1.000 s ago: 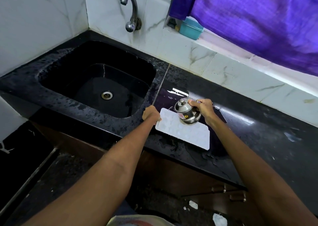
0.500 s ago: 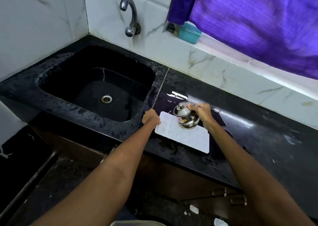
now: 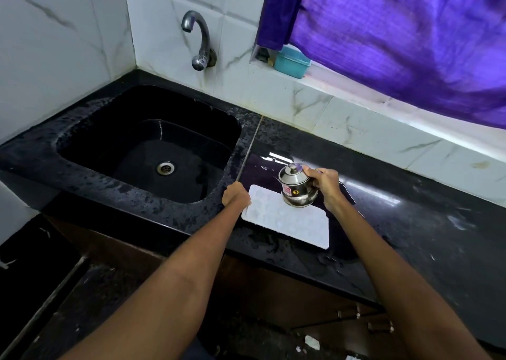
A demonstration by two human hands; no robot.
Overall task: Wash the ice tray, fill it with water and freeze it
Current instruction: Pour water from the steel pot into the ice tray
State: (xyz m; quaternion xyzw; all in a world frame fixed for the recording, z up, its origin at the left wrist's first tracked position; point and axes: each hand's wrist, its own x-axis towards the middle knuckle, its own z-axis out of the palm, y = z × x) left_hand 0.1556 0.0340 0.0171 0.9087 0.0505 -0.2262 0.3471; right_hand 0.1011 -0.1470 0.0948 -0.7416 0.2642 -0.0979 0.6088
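Fingers (image 3: 315, 174) round one steel pot (image 3: 297, 188)

A teal box (image 3: 291, 61), maybe plastic, sits beneath the purple curtain (image 3: 397, 36).

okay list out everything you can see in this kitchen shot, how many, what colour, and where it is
ice tray: one, white, flat on the counter right of the sink
steel pot: one, silver, tilted over the tray's far end
sink: one, black, wet, left half of the counter
drain: one, silver, middle of the sink floor
tap: one, grey metal, on the wall above the sink
counter: one, black, wet near the tray
box: one, teal, on the window ledge
curtain: one, purple, top right
left hand: one, holds the tray's left edge
right hand: one, grips the pot
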